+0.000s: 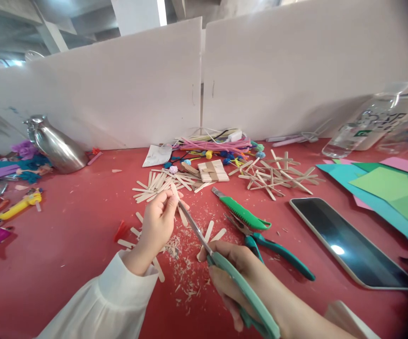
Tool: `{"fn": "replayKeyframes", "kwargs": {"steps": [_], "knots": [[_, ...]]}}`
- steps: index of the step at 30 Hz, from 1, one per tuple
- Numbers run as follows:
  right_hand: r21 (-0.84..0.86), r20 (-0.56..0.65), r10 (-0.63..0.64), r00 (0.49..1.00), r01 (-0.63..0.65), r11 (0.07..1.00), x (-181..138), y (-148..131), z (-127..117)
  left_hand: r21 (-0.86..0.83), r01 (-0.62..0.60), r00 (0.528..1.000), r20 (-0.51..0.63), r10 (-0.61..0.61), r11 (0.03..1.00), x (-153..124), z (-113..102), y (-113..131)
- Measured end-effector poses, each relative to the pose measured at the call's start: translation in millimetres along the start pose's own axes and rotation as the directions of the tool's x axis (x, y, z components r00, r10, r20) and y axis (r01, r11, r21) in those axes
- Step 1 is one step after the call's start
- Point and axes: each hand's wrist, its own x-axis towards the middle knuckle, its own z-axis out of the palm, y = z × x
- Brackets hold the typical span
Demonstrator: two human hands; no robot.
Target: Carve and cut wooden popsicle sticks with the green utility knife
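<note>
My left hand (158, 223) pinches a wooden craft stick (177, 203) above the red table (66, 245). My right hand (237, 278) is closed round the teal handles of a pair of scissors (225, 266); their blades reach up and left to the stick just below my left fingers. Wood shavings (184, 263) and loose sticks lie under both hands.
A green utility knife (243, 213) and teal pliers (278, 252) lie right of my hands, then a phone (348, 240) and coloured paper (387, 190). Stick piles (278, 176), pipe cleaners (218, 146), a steel jug (57, 146), a plastic bottle (366, 125) and white partitions stand behind.
</note>
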Motion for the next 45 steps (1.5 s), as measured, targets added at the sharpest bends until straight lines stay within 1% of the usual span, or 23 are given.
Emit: {"fn": "replayKeyframes", "kwargs": {"steps": [3,7,10,12,15,18,21,26,28,31,34,37,40,42,44,45], "knots": [[0.042,0.004,-0.013,1.0,0.012,0.999,2,5,-1,-0.013,0.007,1.0,0.004,-0.007,1.0,0,1,1],[0.034,-0.004,-0.004,1.0,0.004,0.999,5,11,-2,-0.043,0.027,1.0,0.014,-0.026,0.999,1,1,1],[0.042,0.016,-0.032,0.999,0.032,0.999,6,12,-2,-0.055,0.046,0.999,0.018,-0.045,0.997,2,1,1],[0.025,0.025,-0.049,0.998,0.049,0.998,4,10,-1,-0.078,0.065,0.998,0.031,-0.063,0.995,2,1,0],[-0.038,0.011,-0.035,0.999,0.035,0.999,0,4,0,-0.101,0.082,0.995,0.059,-0.076,0.992,2,0,1],[-0.082,0.011,-0.02,1.0,0.021,0.996,-4,0,0,0.0,0.023,0.999,0.038,-0.023,1.0,2,0,1],[-0.082,0.026,-0.01,1.0,0.012,0.997,-6,-1,-2,0.119,-0.055,0.998,0.03,0.052,0.991,1,0,0],[-0.093,0.026,0.032,0.999,-0.03,0.995,-8,0,-4,0.204,-0.1,0.995,0.04,0.094,0.974,2,-1,-1],[-0.08,0.038,0.034,0.999,-0.031,0.996,-7,2,-4,0.208,-0.119,0.993,0.035,0.114,0.971,2,-1,-1],[-0.076,0.059,0.059,0.997,-0.055,0.996,-4,7,-1,0.149,-0.126,0.992,0.046,0.12,0.981,3,-1,2],[-0.058,0.065,0.064,0.996,-0.06,0.997,-1,7,2,0.058,-0.057,0.998,0.037,0.055,0.997,3,-1,4],[-0.015,0.052,0.012,0.999,-0.011,1.0,-1,4,3,-0.098,0.07,0.997,-0.017,-0.072,0.993,4,-1,5],[0.018,-0.01,-0.065,0.998,0.065,0.998,-3,5,6,-0.301,0.173,0.979,-0.05,-0.196,0.938,7,-2,4],[0.038,-0.051,-0.134,0.99,0.136,0.99,-4,7,7,-0.389,0.21,0.965,-0.063,-0.253,0.897,9,-2,3],[0.034,-0.069,-0.191,0.979,0.194,0.98,-4,9,7,-0.417,0.218,0.958,-0.079,-0.275,0.882,10,-3,2],[0.027,-0.055,-0.199,0.978,0.201,0.979,-4,9,7,-0.415,0.212,0.958,-0.089,-0.272,0.885,11,-3,1]]}}
